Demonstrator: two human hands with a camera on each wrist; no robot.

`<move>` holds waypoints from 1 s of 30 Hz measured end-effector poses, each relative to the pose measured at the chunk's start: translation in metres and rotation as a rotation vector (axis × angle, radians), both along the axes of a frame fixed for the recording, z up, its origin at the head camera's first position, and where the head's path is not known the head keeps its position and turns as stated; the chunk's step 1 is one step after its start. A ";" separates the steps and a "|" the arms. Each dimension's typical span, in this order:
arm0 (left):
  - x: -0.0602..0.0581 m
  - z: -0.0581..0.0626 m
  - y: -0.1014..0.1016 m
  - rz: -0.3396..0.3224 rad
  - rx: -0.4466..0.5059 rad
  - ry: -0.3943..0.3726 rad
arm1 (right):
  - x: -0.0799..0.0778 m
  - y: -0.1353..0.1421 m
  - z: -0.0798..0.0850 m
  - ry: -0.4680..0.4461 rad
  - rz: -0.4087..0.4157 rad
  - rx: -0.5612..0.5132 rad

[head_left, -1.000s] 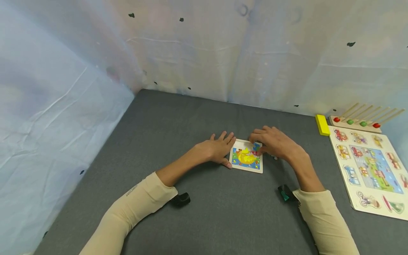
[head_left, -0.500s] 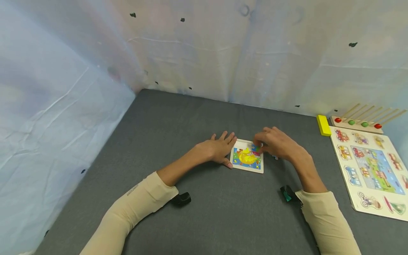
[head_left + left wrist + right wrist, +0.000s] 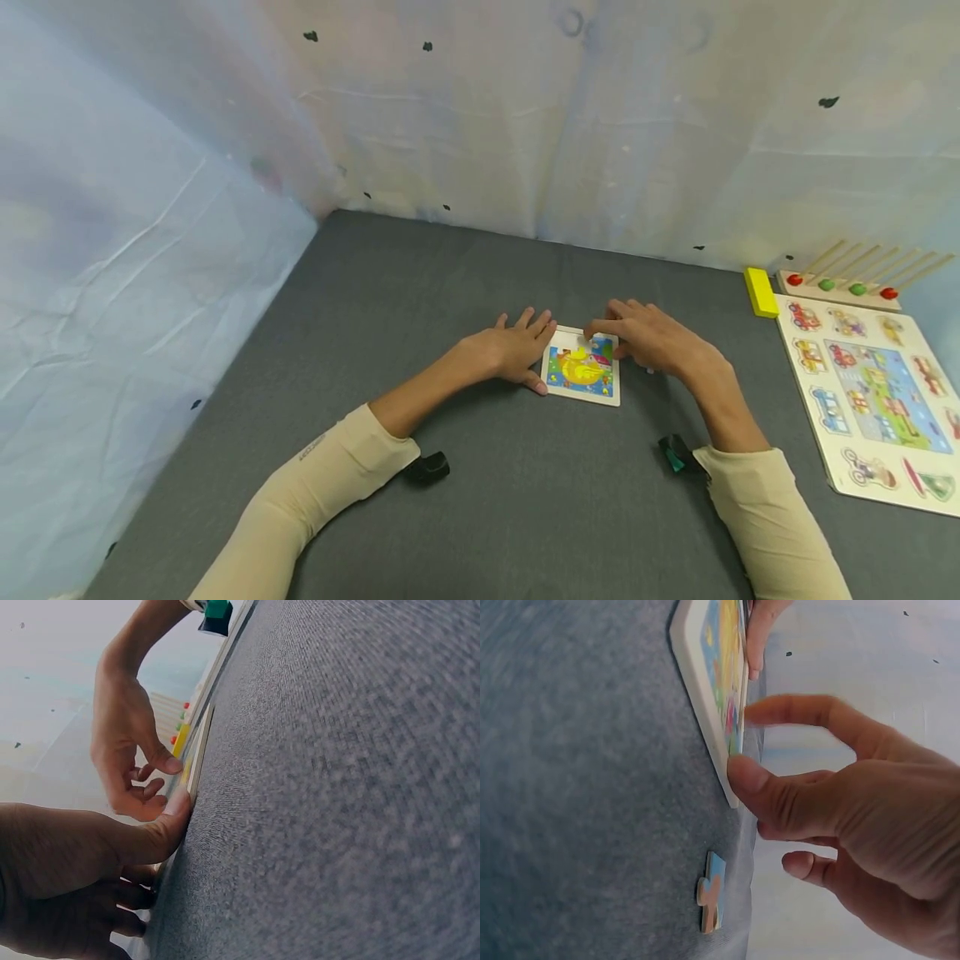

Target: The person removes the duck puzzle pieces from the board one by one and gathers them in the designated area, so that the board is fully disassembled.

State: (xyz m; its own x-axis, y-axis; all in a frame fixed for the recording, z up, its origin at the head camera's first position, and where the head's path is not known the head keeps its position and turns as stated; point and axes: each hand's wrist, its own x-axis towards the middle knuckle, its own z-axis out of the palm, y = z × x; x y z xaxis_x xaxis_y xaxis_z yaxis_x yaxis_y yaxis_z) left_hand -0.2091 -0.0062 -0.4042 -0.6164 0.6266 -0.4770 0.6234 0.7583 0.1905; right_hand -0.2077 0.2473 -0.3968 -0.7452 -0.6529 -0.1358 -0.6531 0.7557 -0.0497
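Observation:
A small square jigsaw puzzle (image 3: 581, 392) with a yellow duck on blue lies in a pale wooden frame on the grey table. Bare board shows along part of its top. My left hand (image 3: 506, 354) rests at the frame's left side with spread fingers. My right hand (image 3: 654, 337) is over the upper right corner. Its index finger reaches onto the puzzle's top, and the thumb touches the right edge, with no piece seen between them. A loose jigsaw piece (image 3: 712, 894) lies on the table beside the frame in the right wrist view, mostly hidden by my hand in the head view.
To the right lies a large picture puzzle board (image 3: 817, 450) with vehicle shapes. Behind it stands a wooden peg rack (image 3: 840, 293) with red and green beads, next to a yellow block (image 3: 761, 293). Pale sheeting (image 3: 480, 125) rises behind the grey table (image 3: 525, 508).
My right hand's fingers were bunched over the puzzle's upper right corner. The index finger now stretches further left along the top, uncovering blue and green pieces there. My left hand stays put.

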 end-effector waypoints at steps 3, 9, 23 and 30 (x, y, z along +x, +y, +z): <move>-0.001 0.000 0.000 -0.001 0.004 0.001 | 0.001 -0.002 0.000 -0.018 -0.022 0.013; -0.002 0.000 -0.001 0.002 0.007 -0.006 | 0.001 -0.008 0.004 -0.025 -0.034 0.058; -0.001 0.000 0.001 0.009 -0.001 -0.019 | 0.000 -0.003 -0.001 0.088 0.048 -0.024; -0.002 -0.002 0.001 0.012 -0.010 -0.023 | 0.001 -0.005 0.001 0.021 0.029 -0.005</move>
State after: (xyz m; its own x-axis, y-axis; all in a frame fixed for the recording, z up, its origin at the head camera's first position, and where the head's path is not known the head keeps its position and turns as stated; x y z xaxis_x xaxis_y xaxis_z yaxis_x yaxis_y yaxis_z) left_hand -0.2111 -0.0055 -0.4057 -0.6124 0.6143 -0.4976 0.6098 0.7676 0.1972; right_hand -0.2064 0.2428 -0.3961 -0.7283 -0.6752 -0.1169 -0.6759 0.7359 -0.0395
